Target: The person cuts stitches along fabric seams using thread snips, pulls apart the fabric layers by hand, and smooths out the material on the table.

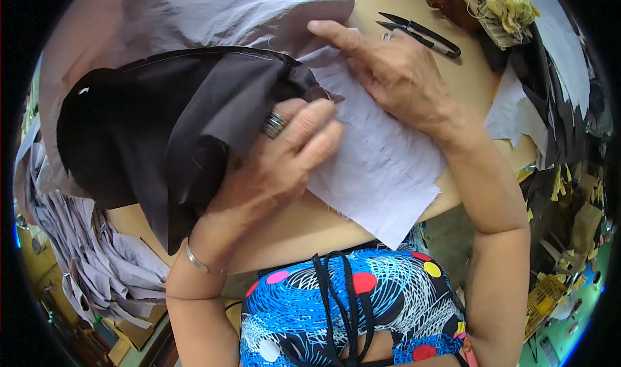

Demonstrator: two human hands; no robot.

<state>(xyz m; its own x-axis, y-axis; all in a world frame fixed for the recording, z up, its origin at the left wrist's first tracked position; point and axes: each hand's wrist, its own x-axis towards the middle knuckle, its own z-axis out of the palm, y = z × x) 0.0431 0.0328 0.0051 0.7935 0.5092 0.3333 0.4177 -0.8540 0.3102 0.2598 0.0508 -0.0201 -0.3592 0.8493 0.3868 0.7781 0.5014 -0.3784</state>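
Black cloth (132,131) on table (294,223), beside grey cloth (381,163). Note upper edge apparently stitched, grey edges as yet raw. At left hand (278,150), curled fingers by black cloth, grip not discernible; at right hand (401,76), index extended, apart from thumb.

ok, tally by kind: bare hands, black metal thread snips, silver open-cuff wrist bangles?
Bare hands: 2 (left hand, right hand)
Black metal thread snips: 1
Silver open-cuff wrist bangle: 1
Total: 4
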